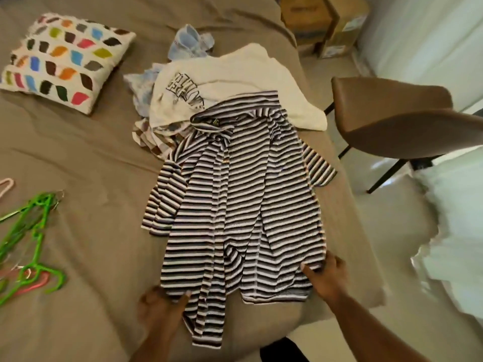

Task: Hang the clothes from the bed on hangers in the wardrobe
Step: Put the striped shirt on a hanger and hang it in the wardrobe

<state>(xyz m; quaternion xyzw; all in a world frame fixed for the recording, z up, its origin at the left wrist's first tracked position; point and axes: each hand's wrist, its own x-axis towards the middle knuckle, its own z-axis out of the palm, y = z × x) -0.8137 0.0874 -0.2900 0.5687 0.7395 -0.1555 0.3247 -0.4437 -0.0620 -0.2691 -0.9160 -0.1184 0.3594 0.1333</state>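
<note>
Two hem corners of black-and-white striped knit shirt (243,205) being gripped: left hand (159,307) pinching lower left corner, thumb on top; right hand (324,275) pinching lower right corner. Shirt lying spread on taupe-sheeted bed (91,152), collar pointing away, overlapping pile of white printed T-shirt (222,74), pale blue garment (188,43) and brown-checked cloth (149,139). Green plastic hangers (34,231) lying at left, pink plastic hanger (34,283) among them. Multicoloured patterned cushion (62,58) sitting far left. Brown upholstered chair (392,113) standing beside bed at right.

Home bedroom: made bed (78,158) with patterned cushion (65,61), clothes pile (209,82), plastic hangers (28,231), upholstered chair (397,118) alongside.
</note>
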